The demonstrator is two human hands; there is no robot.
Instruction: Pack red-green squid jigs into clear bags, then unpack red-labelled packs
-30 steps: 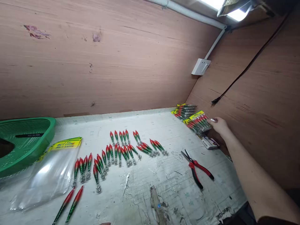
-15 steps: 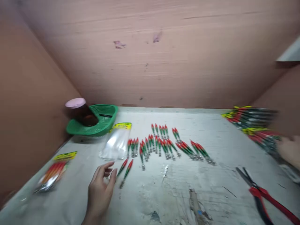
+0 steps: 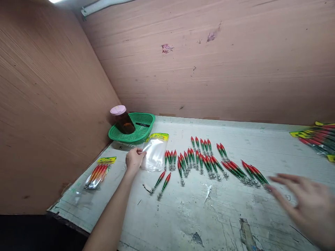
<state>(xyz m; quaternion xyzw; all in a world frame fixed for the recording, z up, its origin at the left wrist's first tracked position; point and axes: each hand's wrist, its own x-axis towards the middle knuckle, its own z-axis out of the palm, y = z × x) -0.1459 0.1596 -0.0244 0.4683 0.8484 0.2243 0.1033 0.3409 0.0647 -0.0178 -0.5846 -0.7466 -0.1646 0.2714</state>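
Observation:
My left hand (image 3: 134,159) rests at the left edge of a stack of clear plastic bags (image 3: 155,153) with yellow headers, its fingers curled onto the top bag. My right hand (image 3: 306,205) hovers open at the lower right, fingers spread, just right of the rows of red and green squid-jig lures (image 3: 209,162) laid out on the white table (image 3: 204,216). Two lures (image 3: 161,183) lie apart below the bags.
A green basket (image 3: 138,134) holding a dark jar with a pink lid (image 3: 121,119) stands in the back left corner. A filled lure packet (image 3: 98,172) lies at the left edge. More filled packets (image 3: 318,137) are stacked at the far right. Wooden walls close in the back and left.
The view has swung left. My right hand left the packet stack at the right and came over the table. My left hand moved up from below the lures to the clear bags.

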